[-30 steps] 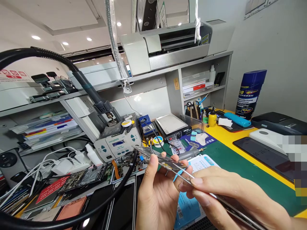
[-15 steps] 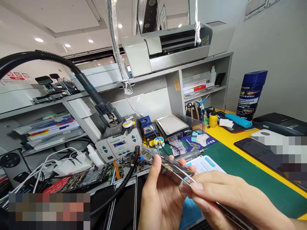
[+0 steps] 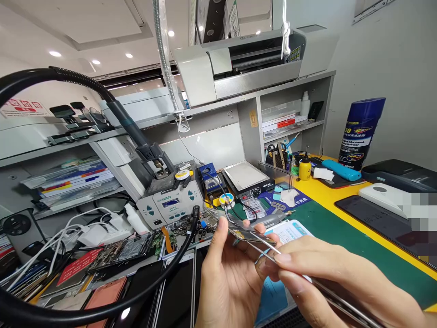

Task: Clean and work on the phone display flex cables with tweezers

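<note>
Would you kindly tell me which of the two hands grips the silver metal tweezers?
The right hand grips the slim silver metal tweezers; the left hand instead holds the thin flat dark piece near their tips.

Ceiling lights (image 3: 55, 53) glow brightly; wide-angle distortion stretches the edges.

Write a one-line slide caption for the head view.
Left hand grips a thin flat component while the right hand holds metal tweezers at it, a rework station beyond.

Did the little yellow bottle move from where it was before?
No. Judged against the grey shelf unit behind, the yellow bottle stands in the same place; only the camera's view has shifted slightly.
</note>
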Motion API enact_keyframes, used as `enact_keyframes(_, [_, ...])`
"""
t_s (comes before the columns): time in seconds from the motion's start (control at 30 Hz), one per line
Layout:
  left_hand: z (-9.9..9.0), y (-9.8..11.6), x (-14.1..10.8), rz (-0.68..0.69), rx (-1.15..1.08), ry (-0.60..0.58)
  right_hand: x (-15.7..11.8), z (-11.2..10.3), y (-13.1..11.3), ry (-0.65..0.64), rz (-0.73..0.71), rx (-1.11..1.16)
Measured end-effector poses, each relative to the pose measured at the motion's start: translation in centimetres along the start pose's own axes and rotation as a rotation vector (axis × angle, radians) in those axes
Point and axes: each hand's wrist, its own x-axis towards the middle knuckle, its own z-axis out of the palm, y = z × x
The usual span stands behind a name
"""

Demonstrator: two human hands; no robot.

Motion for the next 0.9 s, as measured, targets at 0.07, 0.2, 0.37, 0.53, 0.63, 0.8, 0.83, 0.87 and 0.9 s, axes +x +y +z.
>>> enact_keyframes(0.07, [-0.07,-0.06,-0.03,-0.006,0.002,-0.006,0.04,0.06,0.03,-0.043,-0.006,0.039])
enact_keyframes(0.2, [-0.14,-0.13,-0.06,-0.019,0.005,-0.014,-0.17,0.04,0.13,-0.071,0.019,0.069])
enact_keyframes(0.37, [-0.03,-0.11,0.02,-0.026,0.009,0.008,-0.19,0.04,0.04,-0.061,0.017,0.060])
enact_keyframes(0.53, [0.06,-0.13,-0.04,-0.018,0.001,0.013,-0.24,-0.11,0.09,-0.075,0.027,0.075])
enact_keyframes(0.63, [-0.02,-0.18,-0.15,-0.023,0.008,-0.003,-0.20,-0.09,0.14,-0.069,0.021,0.082])
enact_keyframes(0.8, [-0.22,-0.15,-0.17,-0.033,0.019,-0.042,0.05,0.02,0.13,-0.084,0.010,0.065])
enact_keyframes(0.83, [-0.22,-0.13,-0.15,-0.033,0.018,-0.046,0.05,0.01,0.15,-0.095,0.010,0.065])
enact_keyframes(0.87, [-0.20,-0.11,-0.14,-0.036,0.018,-0.050,0.02,-0.02,0.17,-0.107,0.010,0.067])
enact_keyframes(0.9, [-0.17,-0.10,-0.12,-0.038,0.017,-0.055,-0.02,-0.06,0.21,-0.114,0.010,0.070])
